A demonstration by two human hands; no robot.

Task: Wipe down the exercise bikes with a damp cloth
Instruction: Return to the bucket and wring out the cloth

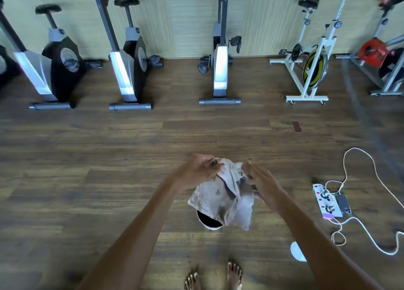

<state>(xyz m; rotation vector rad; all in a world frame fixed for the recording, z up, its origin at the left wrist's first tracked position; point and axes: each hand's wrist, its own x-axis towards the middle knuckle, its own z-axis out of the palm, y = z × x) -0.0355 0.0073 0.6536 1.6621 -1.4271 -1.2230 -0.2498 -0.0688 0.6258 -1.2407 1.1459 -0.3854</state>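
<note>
A stained grey-white cloth [220, 200] hangs in front of me between both hands, well above the floor. My left hand [201, 169] grips its upper left corner with curled fingers. My right hand [260, 182] holds its upper right edge, thumb side against the fabric. Several exercise bikes stand in a row along the far wall: grey-black ones [59, 64] [131, 60] [220, 66], a white one with a yellow-rimmed flywheel [312, 69], and a red-black one [384, 56] at the far right.
A white bucket [209, 224] stands on the wooden floor under the cloth, mostly hidden by it. A white power strip [325, 200] with a phone and looping cables lies at the right. A white lid [297, 251] lies near my right forearm. My bare feet [214, 276] are at the bottom.
</note>
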